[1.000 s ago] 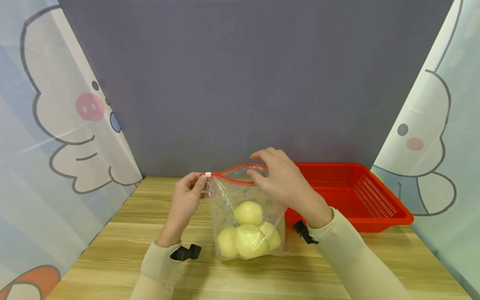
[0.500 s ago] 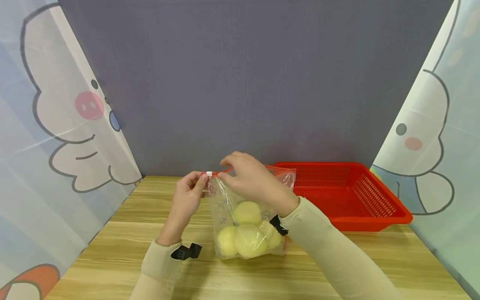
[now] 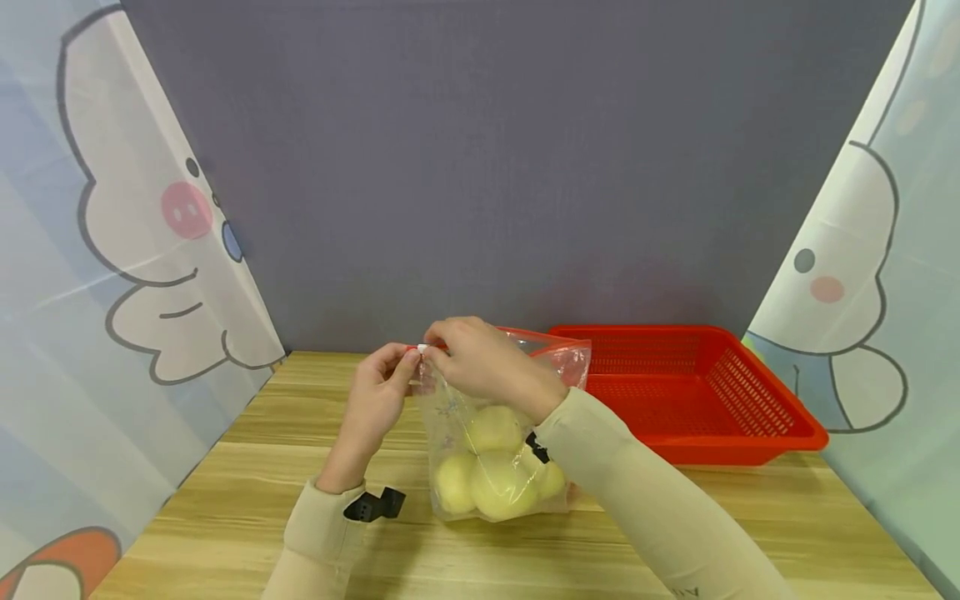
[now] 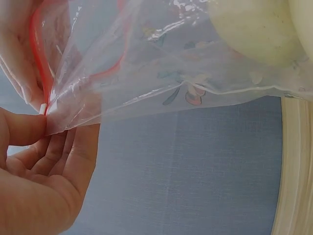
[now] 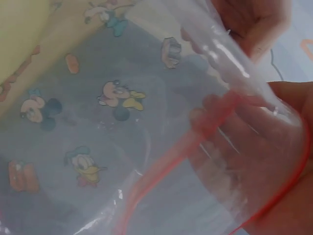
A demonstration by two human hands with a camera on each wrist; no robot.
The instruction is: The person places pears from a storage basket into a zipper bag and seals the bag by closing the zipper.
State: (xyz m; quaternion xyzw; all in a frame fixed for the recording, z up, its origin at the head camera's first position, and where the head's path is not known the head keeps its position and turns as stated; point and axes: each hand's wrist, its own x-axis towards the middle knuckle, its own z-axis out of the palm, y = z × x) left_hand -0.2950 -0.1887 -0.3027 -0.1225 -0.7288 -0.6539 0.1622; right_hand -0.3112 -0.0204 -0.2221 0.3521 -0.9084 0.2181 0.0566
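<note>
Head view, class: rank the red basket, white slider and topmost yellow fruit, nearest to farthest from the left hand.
1. White slider: right beside the left hand.
2. Topmost yellow fruit: lower right, inside the bag.
3. Red basket: farther right.

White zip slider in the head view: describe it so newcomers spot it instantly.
On the wood-grain table, beside the red plastic basket, stands a transparent cartoon-print zip bag. Follow its red zip strip to the corner between the left hand and right hand. The white zip slider there stands out against that red.
</note>
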